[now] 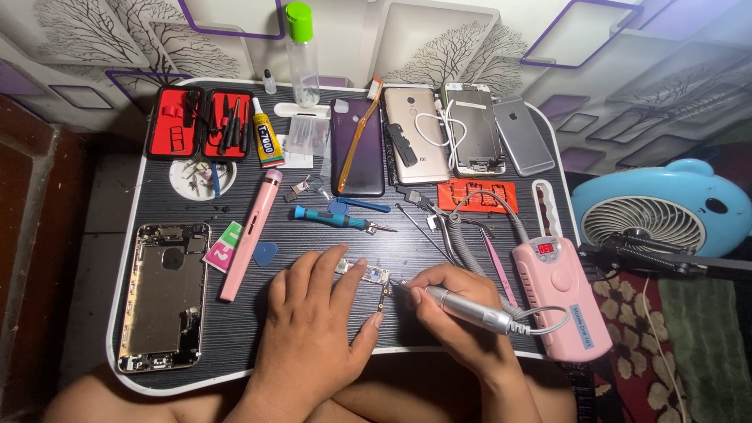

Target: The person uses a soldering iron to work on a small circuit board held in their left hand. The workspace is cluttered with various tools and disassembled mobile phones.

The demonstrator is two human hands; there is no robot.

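My left hand [313, 321] lies flat on the dark table [423, 251], its fingers pinning a small phone circuit board [376, 280]. My right hand [458, 313] grips a silver pen-shaped rotary tool [468, 309] like a pencil, with its tip touching the board's right edge. The tool's grey coiled cable [462, 251] runs up and around to a pink control box [560, 294] with a small red display, lying just right of my right hand.
An opened phone chassis [163, 296] lies at left beside a pink tool [251, 233]. A blue screwdriver [341, 220], glue tube [266, 139], red tool case [200, 123], clear bottle [301, 59], several phones [415, 137] and a blue fan [658, 211] surround the work spot.
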